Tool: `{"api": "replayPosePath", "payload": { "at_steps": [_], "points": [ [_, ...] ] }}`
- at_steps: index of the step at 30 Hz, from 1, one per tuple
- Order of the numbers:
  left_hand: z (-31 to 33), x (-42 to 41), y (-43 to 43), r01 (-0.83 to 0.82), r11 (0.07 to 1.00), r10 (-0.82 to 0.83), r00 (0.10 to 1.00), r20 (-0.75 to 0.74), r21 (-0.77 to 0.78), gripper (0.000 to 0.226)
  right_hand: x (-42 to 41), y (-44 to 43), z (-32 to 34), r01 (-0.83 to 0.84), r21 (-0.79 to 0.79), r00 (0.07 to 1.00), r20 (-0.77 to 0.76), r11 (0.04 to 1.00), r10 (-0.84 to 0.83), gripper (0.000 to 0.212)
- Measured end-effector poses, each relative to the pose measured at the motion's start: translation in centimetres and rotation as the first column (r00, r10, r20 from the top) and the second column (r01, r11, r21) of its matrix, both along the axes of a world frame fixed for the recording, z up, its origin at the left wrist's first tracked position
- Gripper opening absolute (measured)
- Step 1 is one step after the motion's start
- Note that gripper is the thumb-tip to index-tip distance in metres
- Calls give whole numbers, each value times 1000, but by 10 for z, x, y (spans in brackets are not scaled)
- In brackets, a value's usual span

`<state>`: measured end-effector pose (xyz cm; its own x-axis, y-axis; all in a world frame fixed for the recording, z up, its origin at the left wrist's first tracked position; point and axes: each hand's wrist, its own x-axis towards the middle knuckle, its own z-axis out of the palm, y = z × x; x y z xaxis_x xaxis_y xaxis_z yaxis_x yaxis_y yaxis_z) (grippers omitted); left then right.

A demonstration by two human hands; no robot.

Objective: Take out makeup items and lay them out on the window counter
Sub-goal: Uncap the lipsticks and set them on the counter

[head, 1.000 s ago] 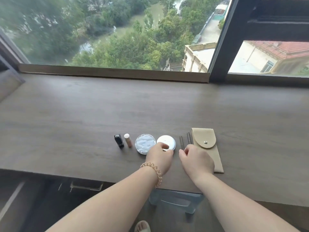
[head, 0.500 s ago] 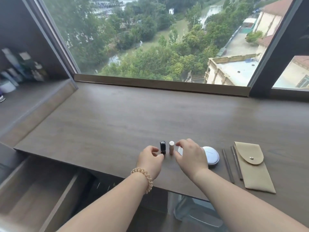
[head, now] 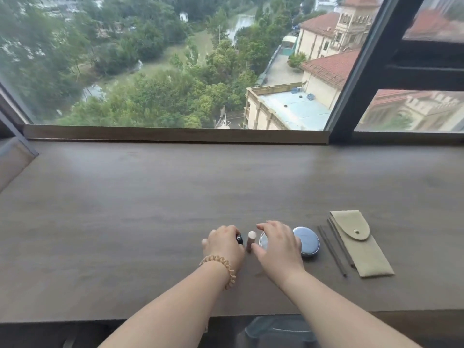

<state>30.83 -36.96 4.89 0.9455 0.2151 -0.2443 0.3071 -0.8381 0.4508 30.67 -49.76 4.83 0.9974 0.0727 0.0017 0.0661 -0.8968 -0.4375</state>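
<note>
On the wooden window counter (head: 155,209) the makeup items stand in a row near the front edge. My left hand (head: 223,246), with a spiral band on its wrist, curls around the black lipstick tube (head: 239,239), and only the tube's right side shows. A tan tube (head: 251,241) stands upright just right of it. My right hand (head: 280,246) lies spread over the clear round case (head: 263,243), thumb and fingers at its rim. To the right come a blue round compact (head: 308,243), two dark pencils (head: 335,249) and a beige snap pouch (head: 361,247).
The window sill (head: 175,134) and a dark window frame post (head: 351,84) bound the counter at the back. A raised side ledge (head: 15,162) sits at the far left. Below the counter's front edge, a blue-grey stool or bin (head: 276,330) shows between my arms.
Both hands shifted left along the row, from the white compact and pencils to the tubes and clear case. My left hand has closed onto the black tube.
</note>
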Motion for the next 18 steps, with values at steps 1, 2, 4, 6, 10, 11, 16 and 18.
{"api": "replayPosePath", "payload": {
  "at_steps": [1,2,4,6,10,11,16,18],
  "points": [
    [3,1,0,-33,999,34,999,34,-16,20,-1,-2,3,8,18,1000,21,1000,-8,41],
    [10,1,1,-65,997,68,995,76,-41,18,-2,-4,7,13,45,999,50,999,-16,39],
    [30,1,4,-129,984,148,975,163,-120,15,-2,-6,18,4,112,996,87,994,-14,37],
    [61,-1,4,-162,956,221,945,241,-243,8,-2,-8,36,-37,162,996,86,986,24,49],
    [110,-3,-1,-121,884,278,913,298,-452,6,-3,-4,72,-135,262,984,151,956,98,64],
    [119,-4,-5,-109,867,282,912,297,-487,10,-3,-4,80,-145,280,978,188,949,94,57],
    [145,-9,-24,-96,768,335,902,270,-633,11,-6,-14,112,-162,326,952,300,931,61,26],
    [150,-10,-29,-107,718,376,891,254,-687,8,-7,-21,120,-158,330,953,298,931,56,23]
  ]
}}
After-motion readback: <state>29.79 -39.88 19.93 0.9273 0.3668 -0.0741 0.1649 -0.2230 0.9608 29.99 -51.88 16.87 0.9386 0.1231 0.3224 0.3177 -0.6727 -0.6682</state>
